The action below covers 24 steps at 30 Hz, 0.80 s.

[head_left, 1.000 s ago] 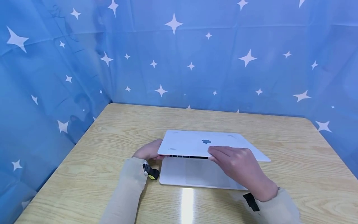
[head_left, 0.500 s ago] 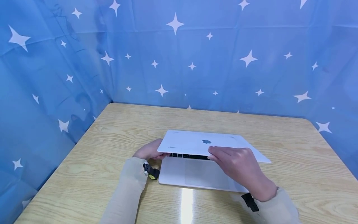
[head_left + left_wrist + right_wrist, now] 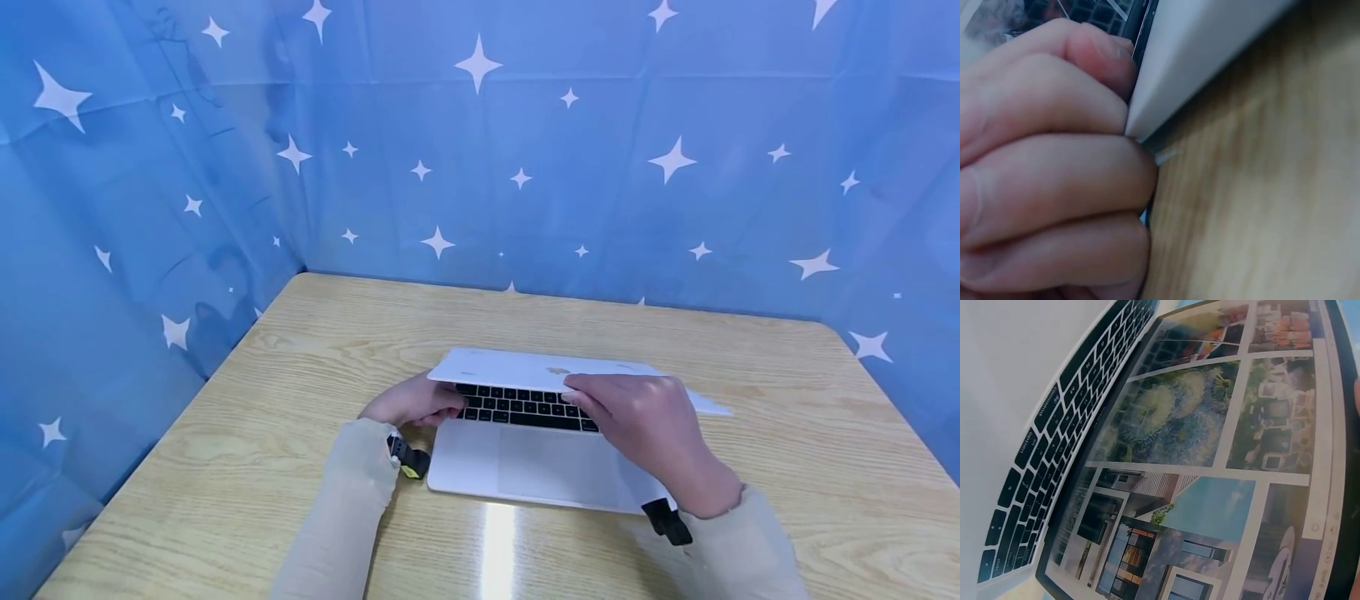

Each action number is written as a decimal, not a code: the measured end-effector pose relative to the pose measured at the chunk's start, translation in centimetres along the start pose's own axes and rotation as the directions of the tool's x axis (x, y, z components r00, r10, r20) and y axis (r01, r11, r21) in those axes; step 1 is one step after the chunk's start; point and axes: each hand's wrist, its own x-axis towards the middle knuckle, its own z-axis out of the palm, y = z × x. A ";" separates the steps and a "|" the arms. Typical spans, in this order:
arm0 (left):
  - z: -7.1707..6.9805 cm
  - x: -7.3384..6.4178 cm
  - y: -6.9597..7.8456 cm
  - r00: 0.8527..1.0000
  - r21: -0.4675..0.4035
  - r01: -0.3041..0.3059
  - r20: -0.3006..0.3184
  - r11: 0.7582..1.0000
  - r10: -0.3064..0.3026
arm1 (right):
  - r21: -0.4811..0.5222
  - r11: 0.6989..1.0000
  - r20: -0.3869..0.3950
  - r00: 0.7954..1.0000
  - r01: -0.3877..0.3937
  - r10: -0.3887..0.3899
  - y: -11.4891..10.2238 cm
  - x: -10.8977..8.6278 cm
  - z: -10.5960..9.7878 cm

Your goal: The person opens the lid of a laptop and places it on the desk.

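Observation:
A silver laptop (image 3: 468, 458) lies on the table with its lid (image 3: 506, 367) partly raised over the keyboard (image 3: 517, 408). My left hand (image 3: 412, 402) grips the left side of the base, its thumb on top by the keys; in the left wrist view its curled fingers (image 3: 1066, 181) press against the laptop's edge. With thumb and fingers, my right hand (image 3: 648, 429) pinches the front edge of the lid near its middle. The lit screen (image 3: 1172, 425) fills much of the right wrist view, showing several photos of buildings and gardens.
The laptop rests on a light wood-grain table (image 3: 225, 467). A blue curtain (image 3: 390, 108) with white stars stands behind the table and along its left side. A bright light reflection (image 3: 498, 542) lies on the tabletop in front of the laptop.
The lid has swung further up, and rows of keys now show beneath it. My right hand has risen slightly with its edge. My left hand stays at the base's left side.

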 end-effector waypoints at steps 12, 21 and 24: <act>-0.2 -0.1 0.4 0.998 0.116 0.065 -0.028 0.991 -0.063 | 0.012 0.999 0.009 0.999 -0.042 0.042 1.0 1.0 0.2; -0.3 0.0 0.5 0.996 0.114 0.081 -0.029 0.990 -0.079 | 0.023 0.999 0.034 0.999 -0.041 0.040 1.5 1.6 0.0; -0.3 -0.1 0.5 0.996 0.107 0.085 -0.032 0.991 -0.083 | 0.018 0.999 0.038 0.999 -0.037 0.036 1.6 2.0 0.0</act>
